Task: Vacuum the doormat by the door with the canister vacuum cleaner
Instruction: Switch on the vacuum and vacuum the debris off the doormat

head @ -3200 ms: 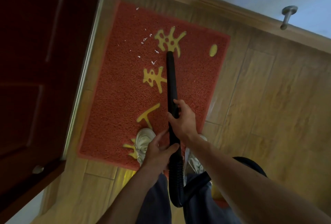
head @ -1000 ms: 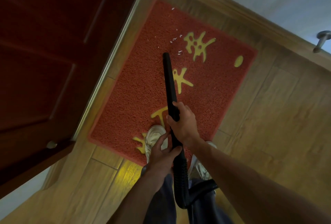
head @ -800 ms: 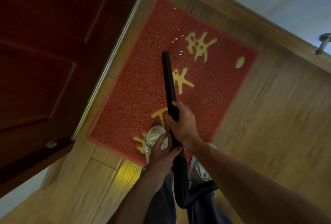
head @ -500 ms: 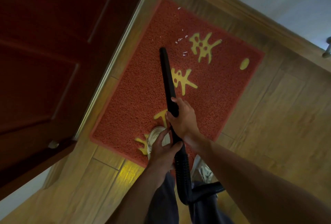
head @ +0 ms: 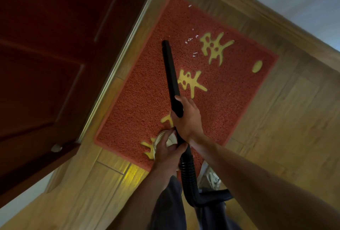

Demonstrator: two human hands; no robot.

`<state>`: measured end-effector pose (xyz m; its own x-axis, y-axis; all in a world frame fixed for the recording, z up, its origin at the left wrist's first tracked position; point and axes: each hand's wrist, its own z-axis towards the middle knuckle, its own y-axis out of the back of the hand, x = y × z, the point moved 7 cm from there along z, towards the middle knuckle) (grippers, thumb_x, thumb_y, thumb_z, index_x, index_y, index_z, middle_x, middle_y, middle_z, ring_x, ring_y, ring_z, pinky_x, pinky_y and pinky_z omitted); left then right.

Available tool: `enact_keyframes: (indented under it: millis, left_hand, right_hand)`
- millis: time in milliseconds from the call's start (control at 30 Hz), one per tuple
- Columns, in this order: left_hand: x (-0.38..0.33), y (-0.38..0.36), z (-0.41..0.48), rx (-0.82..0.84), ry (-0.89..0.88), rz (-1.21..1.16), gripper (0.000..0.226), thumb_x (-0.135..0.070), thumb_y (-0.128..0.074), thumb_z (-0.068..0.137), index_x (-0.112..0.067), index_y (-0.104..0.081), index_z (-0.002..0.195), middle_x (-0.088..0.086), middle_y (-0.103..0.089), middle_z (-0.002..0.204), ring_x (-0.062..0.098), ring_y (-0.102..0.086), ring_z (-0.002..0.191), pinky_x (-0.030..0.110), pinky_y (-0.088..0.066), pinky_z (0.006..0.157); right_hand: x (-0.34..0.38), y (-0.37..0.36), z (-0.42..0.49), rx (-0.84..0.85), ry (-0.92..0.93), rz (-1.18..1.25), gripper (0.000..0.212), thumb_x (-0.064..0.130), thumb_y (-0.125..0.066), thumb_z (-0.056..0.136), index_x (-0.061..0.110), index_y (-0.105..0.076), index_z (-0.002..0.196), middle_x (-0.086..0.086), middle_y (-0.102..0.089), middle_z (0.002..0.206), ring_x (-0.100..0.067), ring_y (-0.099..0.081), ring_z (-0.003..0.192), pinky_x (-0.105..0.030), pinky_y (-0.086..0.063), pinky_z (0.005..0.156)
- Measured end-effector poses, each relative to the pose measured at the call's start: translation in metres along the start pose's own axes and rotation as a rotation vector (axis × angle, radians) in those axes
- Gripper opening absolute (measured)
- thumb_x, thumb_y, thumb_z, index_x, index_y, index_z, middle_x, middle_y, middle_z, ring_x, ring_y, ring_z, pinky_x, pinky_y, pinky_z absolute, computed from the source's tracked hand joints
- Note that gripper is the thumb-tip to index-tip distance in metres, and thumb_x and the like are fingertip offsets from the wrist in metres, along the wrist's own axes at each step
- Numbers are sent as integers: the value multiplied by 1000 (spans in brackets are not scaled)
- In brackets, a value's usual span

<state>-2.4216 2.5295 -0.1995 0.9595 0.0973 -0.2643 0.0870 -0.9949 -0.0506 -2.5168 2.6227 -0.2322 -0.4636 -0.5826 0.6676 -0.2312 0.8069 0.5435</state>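
Closest in, the ribbed hose (head: 188, 174) looks light and floppy, a poor thing to steer by. So the left hand (head: 166, 153) clasps the joint where it meets the wand (head: 170, 75), and the right hand (head: 188, 121) wraps the rigid tube farther along — likely the better hold for aiming. The wand's tip rests on the red doormat (head: 143, 101), just beside white scraps (head: 191, 39) on its coarse pile, which may cling. Beyond are the wooden floor (head: 285, 128), dark door (head: 55, 54) and skirting (head: 257, 7).
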Motion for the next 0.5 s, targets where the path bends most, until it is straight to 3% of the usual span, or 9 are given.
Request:
enact_keyframes:
  millis: [67, 200, 333, 500]
  left_hand:
    - [-3, 3, 6, -23, 1, -4, 49, -15, -69, 92, -38, -53, 132, 6, -78, 90, 25, -74, 91, 29, -55, 55]
    - [-4, 6, 13, -33, 15, 21, 53, -14, -69, 91, -38, -50, 135, 0, -78, 84, 23, -75, 88, 35, -57, 65]
    - [-9, 5, 12, -46, -2, 2, 50, -12, -72, 89, -33, -55, 131, 2, -78, 82, 24, -76, 84, 29, -56, 55]
    - [-13, 5, 17, -33, -9, 13, 53, -14, -71, 89, -37, -53, 133, -2, -78, 85, 23, -75, 89, 35, -56, 65]
  right_hand:
    - [2, -5, 8, 29, 0, -18, 50, 19, -64, 92, 17, -48, 139, -4, -57, 117, -16, -54, 101, -23, -41, 80]
    - [2, -13, 20, 75, -25, -56, 51, 20, -66, 90, 19, -48, 138, -5, -59, 119, -20, -58, 105, -25, -45, 82]
    - [2, -8, 15, 46, -1, -70, 49, 21, -64, 93, 19, -48, 139, 2, -57, 121, -5, -49, 95, -5, -37, 70]
    - [7, -7, 23, 38, 6, -61, 50, 21, -63, 93, 19, -47, 140, -1, -56, 120, -9, -50, 98, -17, -36, 78]
